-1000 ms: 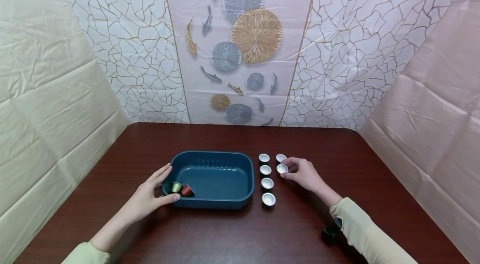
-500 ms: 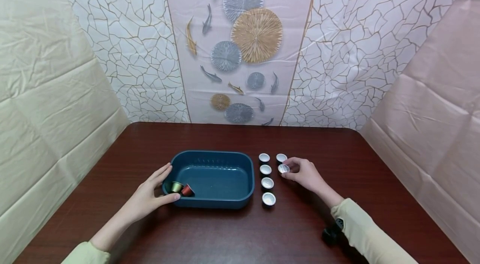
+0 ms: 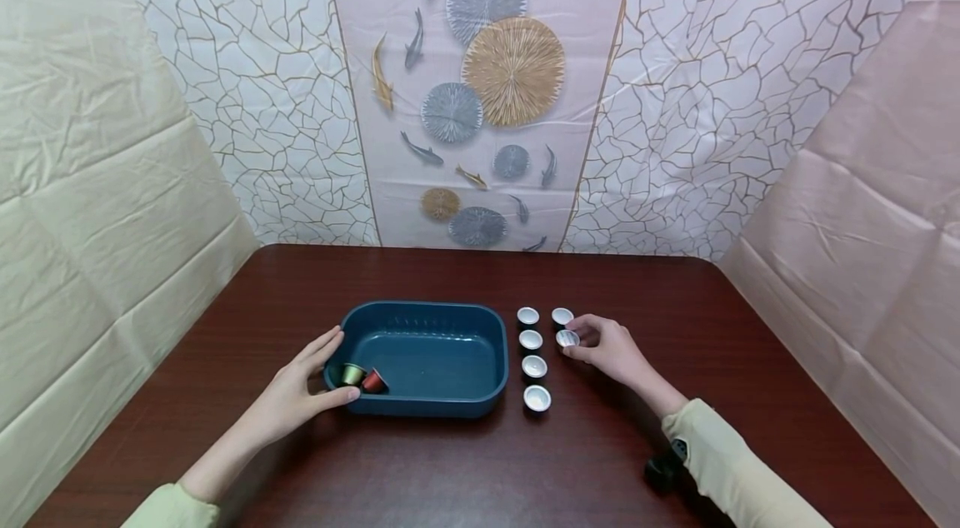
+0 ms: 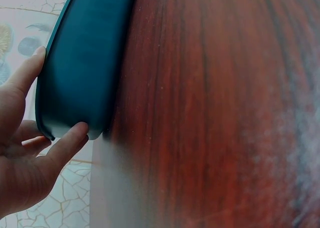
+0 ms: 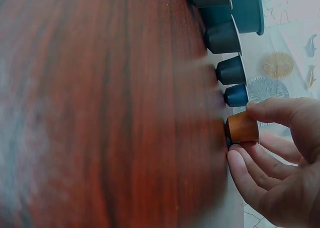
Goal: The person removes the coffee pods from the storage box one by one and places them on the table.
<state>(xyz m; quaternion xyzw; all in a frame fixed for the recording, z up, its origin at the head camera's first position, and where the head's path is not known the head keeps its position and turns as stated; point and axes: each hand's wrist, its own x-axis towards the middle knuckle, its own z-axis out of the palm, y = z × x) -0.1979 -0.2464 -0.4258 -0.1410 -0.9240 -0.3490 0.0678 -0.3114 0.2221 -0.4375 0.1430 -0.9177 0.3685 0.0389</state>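
A dark teal rectangular tub (image 3: pixel 423 407) stands on the table. My left hand (image 3: pixel 288 399) rests against its left end, fingers extended along the rim and thumb on the near-left edge. In the left wrist view, the fingertips touch the outer wall of the tub (image 4: pixel 85 62). Inside that end lie a green coffee capsule (image 3: pixel 352 376) and a red one (image 3: pixel 374 381). To the right of the tub, my right hand (image 3: pixel 613 351) pinches an orange coffee capsule (image 5: pixel 243 128), white lid upward, between thumb and fingers, low at the table surface.
Several dark capsules (image 3: pixel 534 367) stand lid-up in a column just right of the tub. Behind the orange capsule stands another, blue in the right wrist view (image 5: pixel 236 95). A black object (image 3: pixel 663 470) shows under the right sleeve. Patterned cloth (image 3: pixel 480 136) hangs behind the table.
The right hand and the orange capsule have shifted very slightly to the right since a second ago, then stayed put. The left hand and the tub have not moved.
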